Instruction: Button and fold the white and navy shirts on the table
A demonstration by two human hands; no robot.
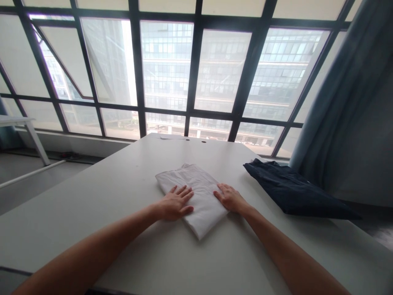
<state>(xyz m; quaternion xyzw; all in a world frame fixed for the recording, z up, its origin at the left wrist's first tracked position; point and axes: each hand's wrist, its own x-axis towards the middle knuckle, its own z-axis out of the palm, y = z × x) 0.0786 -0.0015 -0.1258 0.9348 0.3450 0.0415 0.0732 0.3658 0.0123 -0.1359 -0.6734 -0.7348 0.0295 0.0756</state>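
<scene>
Head view: left hand (174, 204) and right hand (231, 199), unclenched, lie flat on white cloth (203, 192).

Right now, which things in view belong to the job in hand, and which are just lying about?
In the job, it seems:
white cloth, under left hand and right hand
white table beneath it

Likely just lying about:
dark cloth, untouched
side table, far left

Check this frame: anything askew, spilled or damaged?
The dark cloth looks off: it seems to jut past the right edge of the table. The white cloth, with the left hand and right hand on it, lies askew, corner-first toward the near edge, lightly creased. No spill or damage shows.
</scene>
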